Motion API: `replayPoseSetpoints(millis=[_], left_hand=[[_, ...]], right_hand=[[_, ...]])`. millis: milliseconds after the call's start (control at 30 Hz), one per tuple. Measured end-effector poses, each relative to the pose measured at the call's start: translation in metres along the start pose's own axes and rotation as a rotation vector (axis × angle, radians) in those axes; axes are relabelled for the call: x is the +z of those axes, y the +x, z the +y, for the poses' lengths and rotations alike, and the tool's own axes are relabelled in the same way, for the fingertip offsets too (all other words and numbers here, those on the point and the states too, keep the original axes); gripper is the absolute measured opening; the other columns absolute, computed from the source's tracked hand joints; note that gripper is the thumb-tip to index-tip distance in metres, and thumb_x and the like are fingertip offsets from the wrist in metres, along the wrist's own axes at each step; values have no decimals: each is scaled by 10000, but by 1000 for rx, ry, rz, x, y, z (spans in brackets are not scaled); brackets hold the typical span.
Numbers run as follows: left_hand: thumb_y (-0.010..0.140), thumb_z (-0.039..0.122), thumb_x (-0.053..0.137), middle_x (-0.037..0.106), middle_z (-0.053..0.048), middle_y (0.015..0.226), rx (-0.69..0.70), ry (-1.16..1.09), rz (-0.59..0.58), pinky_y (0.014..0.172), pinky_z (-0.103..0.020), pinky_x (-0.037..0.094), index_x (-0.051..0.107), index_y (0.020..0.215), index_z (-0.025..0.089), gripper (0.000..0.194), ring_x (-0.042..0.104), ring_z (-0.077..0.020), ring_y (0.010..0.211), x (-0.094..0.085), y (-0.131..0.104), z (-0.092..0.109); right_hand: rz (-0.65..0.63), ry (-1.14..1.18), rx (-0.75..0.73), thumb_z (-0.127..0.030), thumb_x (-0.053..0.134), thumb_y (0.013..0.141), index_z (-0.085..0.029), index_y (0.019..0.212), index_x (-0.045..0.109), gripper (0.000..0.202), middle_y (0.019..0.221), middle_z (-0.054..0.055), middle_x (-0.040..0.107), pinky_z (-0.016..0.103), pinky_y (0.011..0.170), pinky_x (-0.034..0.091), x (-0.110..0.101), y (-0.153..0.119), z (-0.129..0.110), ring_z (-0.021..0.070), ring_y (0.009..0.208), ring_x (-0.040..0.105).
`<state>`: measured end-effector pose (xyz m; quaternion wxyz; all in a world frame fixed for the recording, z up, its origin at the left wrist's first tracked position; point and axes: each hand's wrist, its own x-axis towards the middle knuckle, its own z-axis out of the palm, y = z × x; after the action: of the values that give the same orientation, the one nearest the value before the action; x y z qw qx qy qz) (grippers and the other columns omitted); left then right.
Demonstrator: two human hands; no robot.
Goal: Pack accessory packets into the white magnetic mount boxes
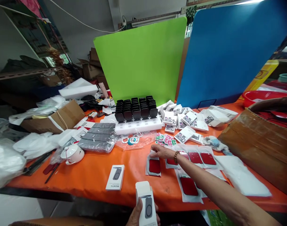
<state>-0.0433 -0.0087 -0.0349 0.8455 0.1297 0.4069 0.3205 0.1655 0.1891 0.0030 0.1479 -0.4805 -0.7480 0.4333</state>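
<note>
My left hand (136,214) is wrapped round a white box (146,205) printed with a grey device; its top flap stands open. My right hand (160,152) reaches across the table, its fingers closed at the top edge of a white sleeve (146,168) that holds a dark red square (154,166). More red squares in white sleeves (189,186) lie under and beside my right forearm. A closed white box marked MAGNETIC (115,177) lies flat on the orange table, left of the held box.
Black pieces stand in rows on a white foam tray (138,126). Small white boxes (183,135) are piled right of it. A white teapot (72,154), a grey wrapped stack (98,137) and a big cardboard box (258,141) also occupy the orange table (91,175).
</note>
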Motion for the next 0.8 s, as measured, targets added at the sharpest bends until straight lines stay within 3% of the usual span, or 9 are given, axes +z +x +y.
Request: replayPoseSetpoints(millis=[100,200,467,667,800], left_hand=[[646,784,564,692,-97,682,12,0,-8,582,-240,464,712,860,114,719,638,-169,618,-3,1,-1],[648,764,591,698,-100,694,32,-7,-5,609,-254,474,713,871,98,713,647,-176,636,-3,1,-2],[680,731,594,688,-107,684,12,26,-1,669,-293,480,701,906,72,704,638,-186,632,1,7,-8],[759,642,597,691,-102,712,21,26,-32,604,-254,457,699,901,65,603,633,-164,629,19,0,-9],[735,612,650,699,-113,754,-4,49,-60,640,-253,470,699,920,57,587,645,-165,664,29,-1,-9]], right_hand=[[-68,88,-8,-213,722,642,-205,993,577,380,844,-35,556,211,590,403,3,-8,3,108,671,480],[-148,262,12,-163,720,599,-234,1116,590,538,924,-20,593,221,584,441,6,-20,7,114,677,531],[-220,535,52,-125,663,611,-217,1049,635,448,814,-33,583,215,592,444,11,-60,8,122,702,536],[-130,700,55,-147,673,612,-210,958,565,367,781,-50,553,216,598,419,9,-87,12,115,689,516],[-100,740,9,-191,689,657,-224,1025,548,395,792,-46,532,217,574,408,-4,-103,7,112,670,491]])
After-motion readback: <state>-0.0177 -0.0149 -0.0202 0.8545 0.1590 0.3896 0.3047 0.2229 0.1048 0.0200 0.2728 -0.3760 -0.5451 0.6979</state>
